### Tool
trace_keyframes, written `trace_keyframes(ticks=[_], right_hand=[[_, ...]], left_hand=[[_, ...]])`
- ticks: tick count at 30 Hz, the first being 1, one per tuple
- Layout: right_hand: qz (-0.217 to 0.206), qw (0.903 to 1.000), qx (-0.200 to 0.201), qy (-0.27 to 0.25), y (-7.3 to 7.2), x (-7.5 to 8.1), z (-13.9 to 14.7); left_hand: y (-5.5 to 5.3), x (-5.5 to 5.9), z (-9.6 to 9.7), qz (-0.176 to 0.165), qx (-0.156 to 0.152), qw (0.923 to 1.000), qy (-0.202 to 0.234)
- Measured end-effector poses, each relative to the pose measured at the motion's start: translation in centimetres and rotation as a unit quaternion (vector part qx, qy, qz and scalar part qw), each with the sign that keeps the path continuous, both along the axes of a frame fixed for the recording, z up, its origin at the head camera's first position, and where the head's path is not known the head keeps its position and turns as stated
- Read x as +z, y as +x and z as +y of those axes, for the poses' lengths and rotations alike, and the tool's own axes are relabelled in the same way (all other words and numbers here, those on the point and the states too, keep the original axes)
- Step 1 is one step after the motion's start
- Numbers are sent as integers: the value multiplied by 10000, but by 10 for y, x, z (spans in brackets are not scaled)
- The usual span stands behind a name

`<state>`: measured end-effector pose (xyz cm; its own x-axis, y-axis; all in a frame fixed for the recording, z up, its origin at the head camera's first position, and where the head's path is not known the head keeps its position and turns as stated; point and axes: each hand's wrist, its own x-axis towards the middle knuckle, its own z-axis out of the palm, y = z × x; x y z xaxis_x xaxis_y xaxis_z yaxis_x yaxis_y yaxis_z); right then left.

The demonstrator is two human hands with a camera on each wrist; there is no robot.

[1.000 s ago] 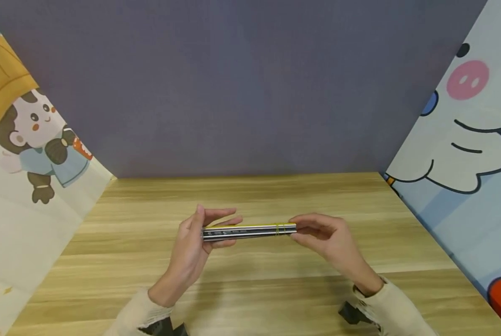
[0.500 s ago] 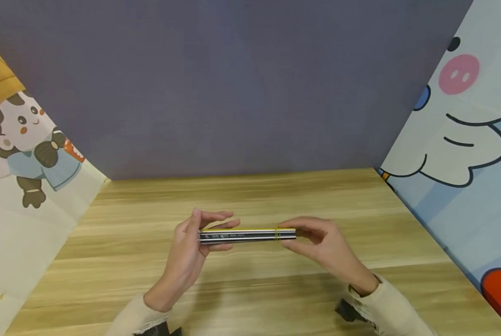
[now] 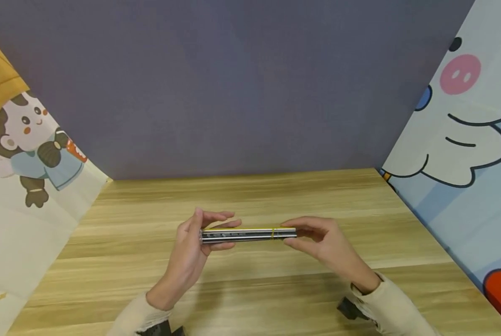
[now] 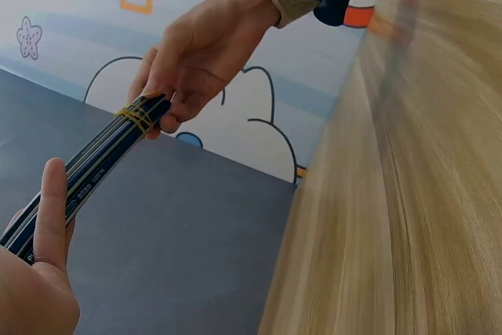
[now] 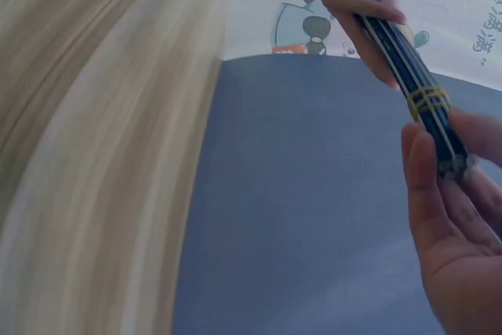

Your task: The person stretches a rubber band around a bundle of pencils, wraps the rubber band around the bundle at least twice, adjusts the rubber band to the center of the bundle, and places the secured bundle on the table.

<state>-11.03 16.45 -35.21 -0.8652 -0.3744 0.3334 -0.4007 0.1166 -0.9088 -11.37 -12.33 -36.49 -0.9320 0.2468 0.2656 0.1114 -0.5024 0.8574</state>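
Observation:
A bundle of dark pencils (image 3: pixel 242 234) with pale stripes is held level above the wooden table in the head view. Near its right end a yellow rubber band (image 3: pixel 273 233) wraps around it, seen as several strands in the left wrist view. My left hand (image 3: pixel 189 247) grips the bundle's left end, the thumb along the near side and the fingers behind and below. With thumb and fingertips, my right hand (image 3: pixel 323 238) pinches the right end, just beside the rubber band. The right wrist view shows the right fingers (image 5: pixel 423 166) around the pencil ends.
The wooden table (image 3: pixel 250 298) spreads under both hands. A grey panel (image 3: pixel 242 88) stands at its back edge. Cartoon-printed walls close in the left side (image 3: pixel 7 233) and the right side (image 3: pixel 464 219).
The right fingertips have moved left along the bundle to the rubber band, then slightly back right. The band sits a little further left on the pencils. The left hand keeps its grip.

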Motion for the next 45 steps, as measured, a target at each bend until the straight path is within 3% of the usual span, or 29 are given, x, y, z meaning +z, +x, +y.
trace_keyframes(ticks=[4,10,17,25,32,39,45], right_hand=[[135,9999,30,-64,-1,-4,-2],[-207,9992,255,238,5,-6,-10],[113,9997,219,41,2,-2,-6],[-202,9986,321,371,5,-9,-12],[202,9994,195,177,0,-6,-6],[433,9989,183,0,3,-9,-9],[580,9979,300,8,3,-9,-10]], left_hand=[[2,-4,3,-117,35,9999,-49],[7,-6,10,-304,-261,9990,-174],[4,-2,7,-104,-61,9999,30],[7,-10,15,-184,-368,9988,-260],[1,-7,7,-226,3,9997,-64],[6,-13,13,-500,170,9985,-166],[8,-15,15,-503,169,9986,-92]])
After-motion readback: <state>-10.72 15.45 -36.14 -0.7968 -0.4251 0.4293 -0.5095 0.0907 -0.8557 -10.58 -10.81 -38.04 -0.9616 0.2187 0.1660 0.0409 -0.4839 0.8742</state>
